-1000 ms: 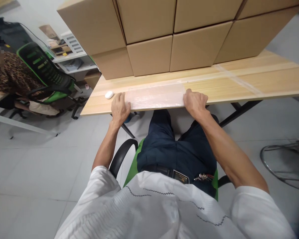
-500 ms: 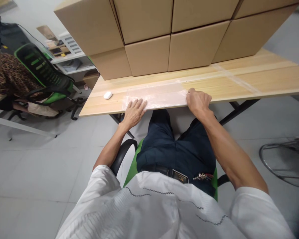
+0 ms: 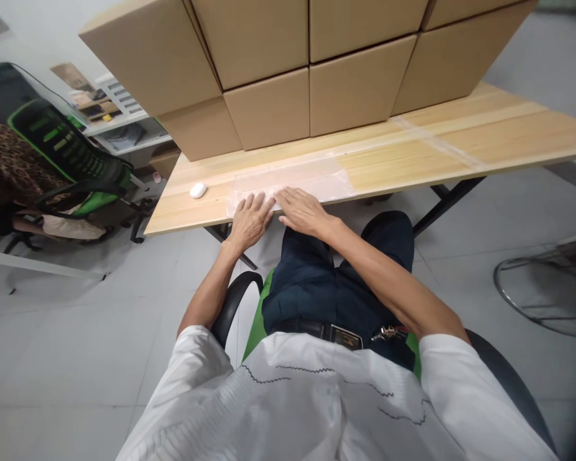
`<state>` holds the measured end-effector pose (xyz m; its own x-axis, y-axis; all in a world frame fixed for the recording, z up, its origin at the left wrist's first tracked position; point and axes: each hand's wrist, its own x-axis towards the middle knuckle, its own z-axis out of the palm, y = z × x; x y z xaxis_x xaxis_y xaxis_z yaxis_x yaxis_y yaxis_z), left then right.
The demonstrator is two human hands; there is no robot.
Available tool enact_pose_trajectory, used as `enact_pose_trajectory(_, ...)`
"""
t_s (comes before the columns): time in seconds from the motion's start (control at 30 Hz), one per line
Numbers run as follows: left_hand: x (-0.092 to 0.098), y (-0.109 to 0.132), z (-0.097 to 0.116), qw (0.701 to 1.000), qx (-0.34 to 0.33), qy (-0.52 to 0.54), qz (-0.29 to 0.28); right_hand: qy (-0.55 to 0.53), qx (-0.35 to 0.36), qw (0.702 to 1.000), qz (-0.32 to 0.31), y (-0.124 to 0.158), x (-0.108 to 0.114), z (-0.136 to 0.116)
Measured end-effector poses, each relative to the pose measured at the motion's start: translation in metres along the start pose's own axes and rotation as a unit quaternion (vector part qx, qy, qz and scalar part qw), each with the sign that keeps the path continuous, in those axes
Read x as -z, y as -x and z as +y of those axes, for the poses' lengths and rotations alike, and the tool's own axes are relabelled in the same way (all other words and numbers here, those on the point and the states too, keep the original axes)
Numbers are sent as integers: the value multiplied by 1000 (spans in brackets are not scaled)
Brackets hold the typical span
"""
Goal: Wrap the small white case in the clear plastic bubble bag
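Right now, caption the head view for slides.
Left hand and right hand side by side on film at the near edge of the table, boxes behind.

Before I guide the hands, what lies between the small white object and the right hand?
The left hand and part of the plastic sheet it touches, seen in the head view.

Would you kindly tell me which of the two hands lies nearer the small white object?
The left hand, toward the left end of the plastic sheet; the right hand lies beside it, farther from the white object.
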<state>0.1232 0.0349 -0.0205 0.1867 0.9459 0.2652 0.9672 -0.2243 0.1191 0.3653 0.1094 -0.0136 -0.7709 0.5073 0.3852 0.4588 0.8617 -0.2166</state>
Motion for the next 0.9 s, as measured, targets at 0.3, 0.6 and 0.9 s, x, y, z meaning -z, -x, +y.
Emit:
enact_pose_trajectory(0.3, 7, -7, -4, 1000, 4, -2, 6, 47, -62, 996, -52, -9, 13, -6)
enact_pose_trajectory(0.6, 22, -16, 7, 997, 5, -80, -15, 78, -107, 988, -75, -17, 30, -25)
enact_pose_trajectory(0.9, 25, -18, -2, 995, 4, -93, -30, 55, -146, 983, -95, 0, 42, -4)
